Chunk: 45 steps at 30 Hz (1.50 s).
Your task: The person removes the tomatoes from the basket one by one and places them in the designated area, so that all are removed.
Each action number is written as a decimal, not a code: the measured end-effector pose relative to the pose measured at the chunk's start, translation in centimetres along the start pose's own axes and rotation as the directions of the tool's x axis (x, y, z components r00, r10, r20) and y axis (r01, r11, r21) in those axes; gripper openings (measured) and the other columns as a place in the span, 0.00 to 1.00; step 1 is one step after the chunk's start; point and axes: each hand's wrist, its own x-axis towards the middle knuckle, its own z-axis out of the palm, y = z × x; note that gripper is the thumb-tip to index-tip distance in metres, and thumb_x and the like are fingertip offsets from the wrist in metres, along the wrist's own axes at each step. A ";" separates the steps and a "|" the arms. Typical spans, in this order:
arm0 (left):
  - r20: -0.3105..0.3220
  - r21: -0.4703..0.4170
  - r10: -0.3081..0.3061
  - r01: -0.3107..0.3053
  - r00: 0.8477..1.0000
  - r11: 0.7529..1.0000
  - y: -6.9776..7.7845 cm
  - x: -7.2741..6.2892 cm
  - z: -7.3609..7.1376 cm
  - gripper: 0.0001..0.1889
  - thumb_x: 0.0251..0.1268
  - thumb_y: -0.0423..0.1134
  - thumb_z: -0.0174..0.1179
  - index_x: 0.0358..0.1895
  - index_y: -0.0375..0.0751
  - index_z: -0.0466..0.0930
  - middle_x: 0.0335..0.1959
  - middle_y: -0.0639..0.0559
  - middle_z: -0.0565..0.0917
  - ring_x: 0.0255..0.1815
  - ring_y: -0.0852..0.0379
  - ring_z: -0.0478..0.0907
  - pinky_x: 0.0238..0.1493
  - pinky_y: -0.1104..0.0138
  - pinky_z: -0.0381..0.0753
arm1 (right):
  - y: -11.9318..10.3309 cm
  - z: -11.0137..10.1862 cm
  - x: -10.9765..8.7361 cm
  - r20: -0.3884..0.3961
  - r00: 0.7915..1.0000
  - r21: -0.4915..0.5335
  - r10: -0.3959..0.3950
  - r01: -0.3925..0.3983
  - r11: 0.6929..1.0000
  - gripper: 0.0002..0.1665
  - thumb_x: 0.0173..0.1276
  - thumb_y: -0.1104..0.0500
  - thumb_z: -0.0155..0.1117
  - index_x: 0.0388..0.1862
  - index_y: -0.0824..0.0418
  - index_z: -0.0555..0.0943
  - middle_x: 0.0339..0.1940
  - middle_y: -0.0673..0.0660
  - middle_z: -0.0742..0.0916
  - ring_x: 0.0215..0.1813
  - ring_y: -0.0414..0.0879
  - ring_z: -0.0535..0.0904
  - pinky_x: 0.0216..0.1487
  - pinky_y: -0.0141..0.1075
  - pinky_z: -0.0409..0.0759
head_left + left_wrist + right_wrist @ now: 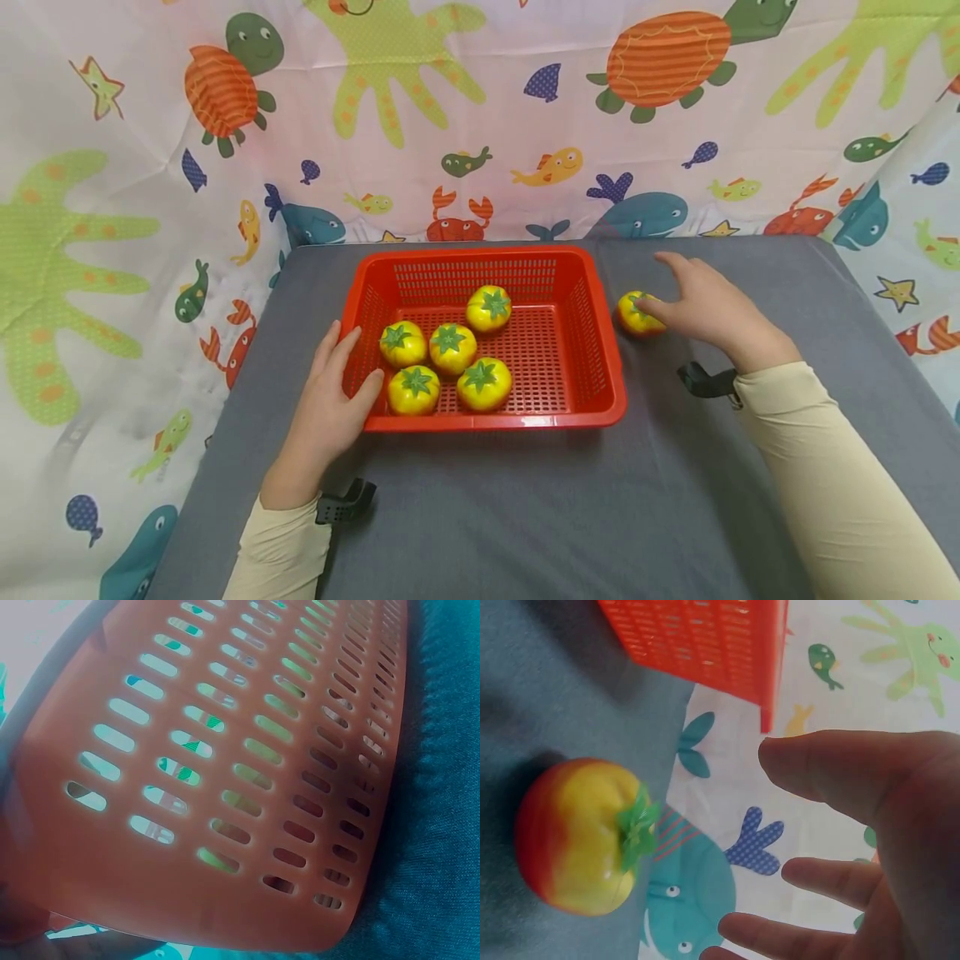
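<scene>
A red plastic basket (495,421) with slotted walls holds several yellow toy tomatoes (484,384) with green star-shaped leaves. At its left rim my left hand (326,408) rests with fairly straight fingers, the thumb reaching over the inside corner. The basket's perforated side wall (247,750) fills most of the left wrist view. Another toy tomato (636,315), yellow turning red, lies on the grey cloth outside the basket's right side. Over it hovers my right hand (705,304), thumb and fingers spread. In the right wrist view a gap shows between the hand and this toy tomato (585,836).
Grey cloth (525,517) covers the table around the basket. Behind and at both sides hangs a white curtain (495,125) printed with sea animals. A black wrist strap (347,502) is on the left arm, and another strap (705,382) on the right.
</scene>
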 end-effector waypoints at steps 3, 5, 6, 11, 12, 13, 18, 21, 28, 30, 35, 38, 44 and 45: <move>0.001 -0.001 -0.003 0.003 1.000 1.000 0.0 0.0 0.0 0.39 0.72 0.45 0.62 0.84 0.44 0.59 0.87 0.43 0.48 0.82 0.33 0.55 0.63 0.35 0.75 | -0.4 -0.1 0.1 -0.003 1.000 0.011 -0.005 0.005 1.000 0.57 0.71 0.37 0.66 0.86 0.62 0.53 0.79 0.76 0.65 0.76 0.74 0.62 0.64 0.75 0.71; -0.001 -0.001 0.000 0.000 1.000 1.000 0.0 0.0 0.0 0.40 0.72 0.45 0.63 0.84 0.44 0.59 0.87 0.44 0.48 0.82 0.33 0.55 0.63 0.35 0.76 | -0.7 -0.2 0.1 -0.004 1.000 0.020 -0.009 0.009 1.000 0.56 0.71 0.38 0.66 0.86 0.62 0.54 0.79 0.75 0.66 0.76 0.73 0.62 0.63 0.75 0.72; -0.002 -0.002 0.000 0.000 1.000 1.000 0.0 0.0 0.0 0.40 0.72 0.45 0.63 0.84 0.44 0.59 0.87 0.44 0.48 0.82 0.33 0.55 0.63 0.35 0.76 | -0.8 -0.2 0.1 -0.004 1.000 0.025 -0.011 0.011 1.000 0.56 0.71 0.38 0.66 0.86 0.61 0.54 0.79 0.75 0.66 0.76 0.73 0.62 0.63 0.75 0.72; -0.002 -0.007 0.002 -0.002 1.000 1.000 -0.1 0.1 0.1 0.40 0.72 0.46 0.62 0.84 0.44 0.59 0.87 0.43 0.49 0.82 0.33 0.55 0.63 0.35 0.76 | -1.6 -0.3 0.1 -0.006 1.000 0.044 -0.016 0.017 0.999 0.56 0.71 0.37 0.66 0.87 0.60 0.54 0.79 0.73 0.66 0.76 0.72 0.62 0.62 0.74 0.74; -0.002 -0.008 0.003 -0.003 1.000 1.000 -0.2 0.1 0.1 0.40 0.72 0.46 0.62 0.84 0.44 0.59 0.87 0.43 0.49 0.82 0.33 0.56 0.63 0.35 0.76 | -1.7 -0.4 0.2 -0.007 1.000 0.046 -0.017 0.017 0.999 0.56 0.71 0.37 0.66 0.87 0.60 0.54 0.79 0.73 0.66 0.76 0.72 0.62 0.62 0.74 0.73; -0.001 -0.009 0.004 -0.004 1.000 1.000 -0.2 0.1 0.1 0.40 0.72 0.46 0.62 0.84 0.44 0.59 0.87 0.43 0.49 0.82 0.33 0.56 0.63 0.35 0.76 | -1.9 -0.4 0.2 -0.010 1.000 0.047 -0.019 0.020 0.999 0.56 0.71 0.37 0.66 0.86 0.60 0.55 0.79 0.73 0.67 0.76 0.72 0.63 0.62 0.74 0.73; 0.000 -0.013 0.004 -0.004 1.000 1.000 -0.2 0.1 0.0 0.40 0.72 0.46 0.62 0.84 0.44 0.59 0.87 0.44 0.48 0.82 0.33 0.56 0.63 0.36 0.76 | -2.7 -0.5 0.4 -0.025 0.999 0.046 -0.035 0.036 0.998 0.54 0.72 0.37 0.65 0.86 0.61 0.57 0.79 0.73 0.68 0.76 0.72 0.64 0.64 0.74 0.72; 0.001 -0.012 -0.001 0.001 1.000 1.000 -0.2 0.1 0.0 0.40 0.72 0.45 0.63 0.84 0.44 0.59 0.87 0.44 0.48 0.82 0.33 0.55 0.63 0.36 0.76 | -3.1 -0.6 0.4 -0.032 0.998 0.047 -0.045 0.046 0.998 0.53 0.72 0.37 0.65 0.85 0.61 0.58 0.79 0.72 0.68 0.77 0.71 0.64 0.65 0.74 0.71; -0.001 -0.012 0.001 -0.001 1.000 1.000 -0.2 0.1 0.0 0.40 0.72 0.47 0.62 0.84 0.44 0.59 0.87 0.43 0.48 0.82 0.33 0.56 0.63 0.35 0.76 | -3.9 -0.8 0.6 -0.041 0.997 0.040 -0.061 0.062 0.997 0.52 0.72 0.38 0.66 0.85 0.61 0.60 0.79 0.71 0.69 0.77 0.71 0.64 0.65 0.73 0.71; -0.003 -0.012 0.001 -0.001 1.000 1.000 -0.2 0.0 0.1 0.40 0.72 0.46 0.61 0.84 0.44 0.59 0.87 0.44 0.48 0.82 0.33 0.56 0.63 0.35 0.75 | -4.1 -0.7 0.7 -0.045 0.997 0.041 -0.063 0.065 0.997 0.51 0.72 0.39 0.66 0.84 0.61 0.60 0.79 0.71 0.69 0.77 0.70 0.64 0.66 0.73 0.71; 0.000 -0.014 0.004 -0.004 1.000 1.000 -0.2 0.0 0.1 0.39 0.73 0.46 0.61 0.84 0.44 0.59 0.87 0.44 0.48 0.82 0.33 0.56 0.64 0.35 0.74 | -4.9 -0.7 0.7 -0.044 0.997 0.052 -0.058 0.061 0.997 0.50 0.72 0.41 0.66 0.84 0.61 0.60 0.79 0.71 0.69 0.77 0.70 0.64 0.66 0.74 0.70; 0.005 -0.015 0.004 -0.004 1.000 1.000 -0.2 0.0 0.1 0.39 0.73 0.47 0.61 0.84 0.44 0.59 0.87 0.44 0.48 0.82 0.34 0.55 0.64 0.35 0.75 | -5.3 -0.6 0.9 -0.036 0.997 0.054 -0.065 0.067 0.996 0.50 0.73 0.40 0.66 0.85 0.60 0.60 0.79 0.71 0.69 0.77 0.70 0.64 0.66 0.74 0.70; 0.006 -0.015 0.005 -0.005 1.000 1.000 -0.2 0.0 0.1 0.40 0.73 0.47 0.62 0.84 0.44 0.58 0.87 0.44 0.48 0.82 0.34 0.55 0.64 0.35 0.75 | -6.5 -0.6 1.5 -0.026 0.996 0.068 -0.084 0.086 0.994 0.48 0.73 0.41 0.66 0.84 0.59 0.61 0.79 0.69 0.69 0.79 0.69 0.63 0.68 0.73 0.69; 0.004 -0.014 0.007 -0.007 1.000 1.000 -0.2 0.0 0.1 0.39 0.73 0.46 0.62 0.84 0.44 0.59 0.87 0.44 0.48 0.82 0.33 0.55 0.64 0.35 0.75 | -6.7 -0.6 1.6 -0.024 0.996 0.069 -0.088 0.089 0.994 0.48 0.73 0.41 0.66 0.84 0.59 0.61 0.79 0.70 0.70 0.79 0.69 0.63 0.69 0.73 0.69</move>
